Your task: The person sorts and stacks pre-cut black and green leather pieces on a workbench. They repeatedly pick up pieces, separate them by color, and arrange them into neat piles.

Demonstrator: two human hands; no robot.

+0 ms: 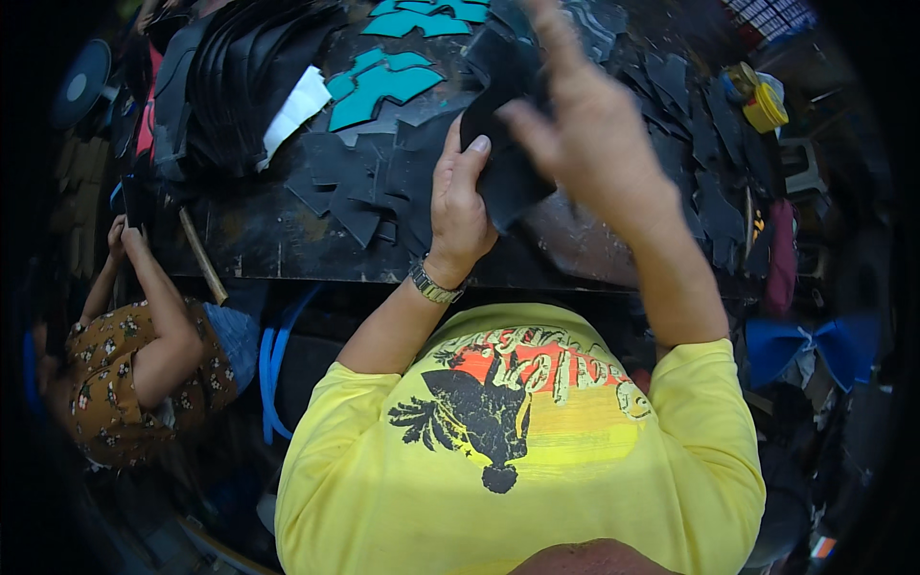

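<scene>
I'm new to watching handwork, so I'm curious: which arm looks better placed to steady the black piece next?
Left, probably: the left grip has its thumb over the black piece, while the right grip is blurred, showing no clear hold on it.

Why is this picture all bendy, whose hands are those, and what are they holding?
There's no robot here, just a person in a yellow T-shirt. The picture comes from a wide fisheye camera on their head, looking down, so straight edges bend. Their left hand holds a black curved piece. Their right hand is blurry beside it, thumb spread; I can't tell if it touches. On the dark table lie flat black cutouts and teal cutouts. Someone else in a flowered shirt is at the left.
</scene>
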